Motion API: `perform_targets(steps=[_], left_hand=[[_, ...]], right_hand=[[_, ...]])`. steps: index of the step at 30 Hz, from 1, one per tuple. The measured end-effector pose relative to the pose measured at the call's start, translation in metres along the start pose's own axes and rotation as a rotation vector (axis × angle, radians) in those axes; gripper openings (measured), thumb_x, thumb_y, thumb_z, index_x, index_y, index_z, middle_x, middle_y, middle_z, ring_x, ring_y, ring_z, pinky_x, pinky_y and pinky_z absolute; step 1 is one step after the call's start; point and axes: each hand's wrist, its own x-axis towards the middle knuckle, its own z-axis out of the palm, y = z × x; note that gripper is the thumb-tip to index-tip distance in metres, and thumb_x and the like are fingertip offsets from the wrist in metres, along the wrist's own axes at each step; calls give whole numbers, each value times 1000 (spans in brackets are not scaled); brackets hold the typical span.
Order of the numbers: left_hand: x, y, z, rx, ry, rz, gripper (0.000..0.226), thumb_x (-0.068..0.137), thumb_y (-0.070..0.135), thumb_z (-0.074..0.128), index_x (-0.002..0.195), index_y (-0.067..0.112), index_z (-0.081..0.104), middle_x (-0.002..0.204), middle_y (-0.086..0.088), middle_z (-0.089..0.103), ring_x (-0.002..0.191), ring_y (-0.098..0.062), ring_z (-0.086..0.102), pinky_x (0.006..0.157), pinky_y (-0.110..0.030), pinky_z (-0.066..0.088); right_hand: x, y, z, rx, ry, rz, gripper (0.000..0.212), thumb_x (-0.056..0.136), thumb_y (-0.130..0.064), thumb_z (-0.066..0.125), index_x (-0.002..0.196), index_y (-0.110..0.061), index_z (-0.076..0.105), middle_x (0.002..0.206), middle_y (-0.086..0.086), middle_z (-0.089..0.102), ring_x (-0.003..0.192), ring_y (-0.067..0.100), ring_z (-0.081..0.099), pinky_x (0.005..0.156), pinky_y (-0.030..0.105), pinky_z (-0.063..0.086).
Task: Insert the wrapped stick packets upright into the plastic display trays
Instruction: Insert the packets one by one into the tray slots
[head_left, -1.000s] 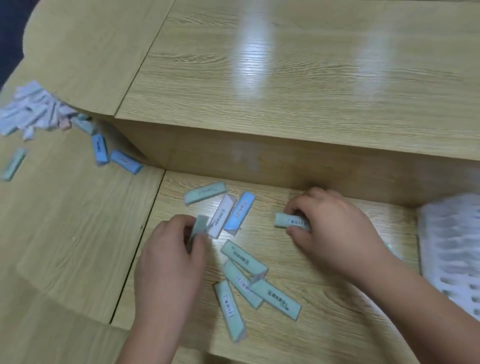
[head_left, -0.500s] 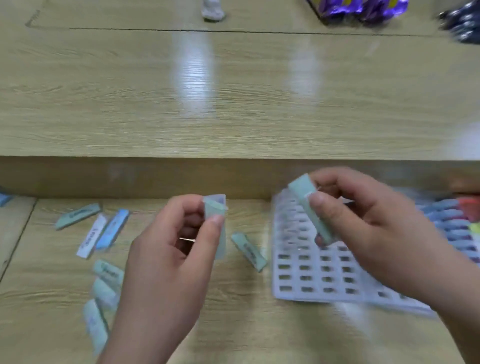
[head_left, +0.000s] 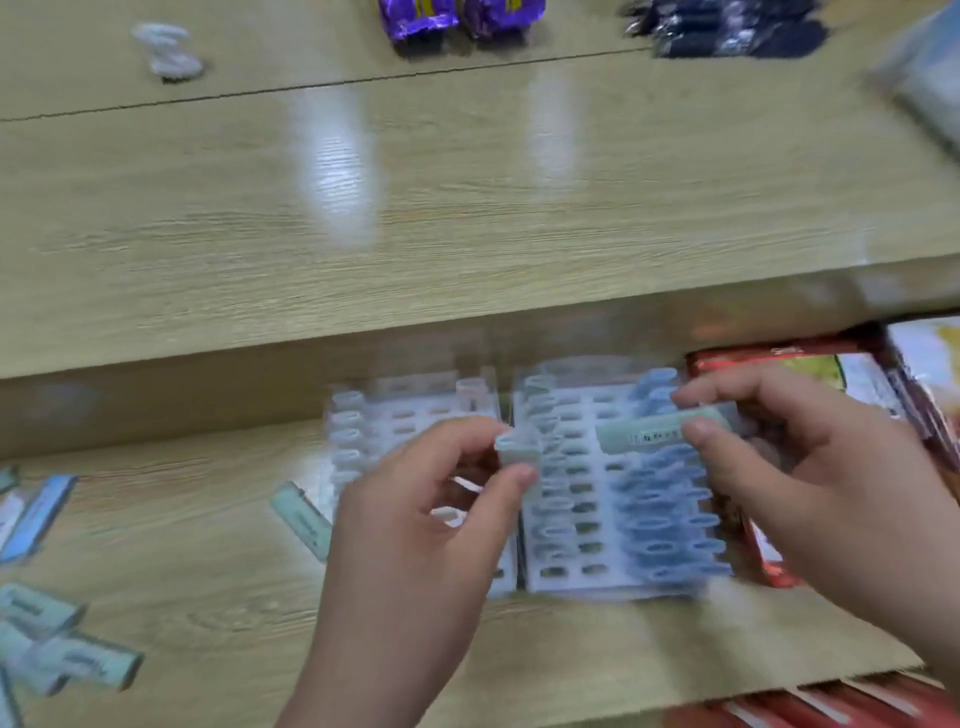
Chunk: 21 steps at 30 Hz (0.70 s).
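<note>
Two clear slotted display trays sit side by side on the lower wooden shelf: the left tray (head_left: 405, 410) and the right tray (head_left: 597, 467). Several blue packets stand upright in the right tray's right columns. My left hand (head_left: 415, 545) pinches a pale green packet (head_left: 517, 449) upright over the gap between the trays. My right hand (head_left: 810, 467) pinches another pale green packet (head_left: 644, 434) lying sideways above the right tray. More packets lie loose on the shelf: one (head_left: 301, 517) just left of the trays, several (head_left: 62, 644) at the far left.
The raised wooden counter (head_left: 467, 208) runs behind the trays. On it are purple wrappers (head_left: 457, 18), dark items (head_left: 727, 26) and a white object (head_left: 166, 49). Red and yellow packaging (head_left: 810, 364) lies right of the trays.
The view has swung right, bringing both trays under my hands. My hands carried their green packets from the loose pile to above the trays; the right packet now lies sideways.
</note>
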Motion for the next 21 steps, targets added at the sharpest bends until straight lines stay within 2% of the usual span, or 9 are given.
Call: perform_targets(steps=[2, 3, 6, 8, 10, 12, 14, 17, 21], left_hand=[[-7, -3, 4, 51, 2, 49, 18, 78, 34, 79, 92, 39, 70, 80, 13, 70, 73, -9, 68, 60, -25, 55], [-13, -5, 4, 60, 9, 72, 19, 75, 37, 76, 93, 40, 70, 81, 13, 71, 73, -10, 68, 63, -21, 54], [-30, -17, 5, 56, 8, 131, 16, 75, 34, 73, 91, 35, 73, 85, 10, 71, 74, -12, 68, 67, -22, 54], [-40, -26, 9, 76, 13, 159, 15, 75, 32, 74, 90, 32, 74, 87, 10, 70, 75, -10, 68, 65, -22, 54], [-47, -34, 16, 105, 29, 162, 16, 75, 32, 73, 91, 33, 73, 88, 15, 69, 71, -5, 66, 65, -15, 51], [-52, -41, 23, 125, 46, 138, 17, 74, 35, 72, 92, 34, 72, 90, 20, 68, 71, 0, 63, 67, -8, 46], [-56, -47, 27, 150, 49, 122, 16, 76, 38, 71, 92, 36, 72, 92, 24, 68, 79, 1, 63, 71, -8, 44], [-57, -55, 30, 193, 55, 178, 9, 80, 36, 71, 88, 34, 74, 92, 25, 68, 89, -3, 64, 78, -16, 47], [-57, -62, 31, 241, 64, 221, 12, 82, 34, 70, 89, 27, 77, 91, 23, 67, 92, -4, 63, 84, -13, 43]], right_hand=[[-2, 7, -4, 7, -67, -45, 14, 88, -38, 63, 99, -47, 66, 65, -6, 58, 53, 16, 52, 50, 21, 40], [-4, 10, -5, 26, -115, -62, 18, 87, -39, 58, 102, -46, 67, 72, -7, 59, 57, 16, 54, 52, 21, 40], [-10, 13, -4, -48, -177, -187, 30, 89, -30, 53, 113, -41, 68, 92, -12, 60, 77, 10, 61, 65, 11, 41], [-16, 12, -2, -68, -198, -246, 35, 91, -26, 53, 121, -40, 65, 93, -12, 57, 82, 6, 58, 70, 9, 39], [-25, 14, 1, -96, -223, -291, 37, 91, -28, 52, 126, -37, 63, 93, -17, 55, 81, -1, 56, 72, 7, 38], [-33, 18, 8, -149, -225, -302, 33, 90, -33, 53, 121, -36, 62, 96, -27, 53, 82, -7, 54, 75, 5, 37], [-39, 22, 16, -202, -203, -315, 24, 88, -36, 54, 112, -36, 61, 96, -36, 49, 84, -11, 50, 76, 4, 36], [-46, 28, 26, -246, -166, -327, 16, 88, -37, 55, 101, -33, 62, 95, -30, 54, 82, -8, 47, 74, 9, 38], [-50, 32, 34, -307, -127, -362, 17, 88, -35, 57, 97, -28, 69, 97, -25, 60, 85, 2, 53, 76, 14, 40]])
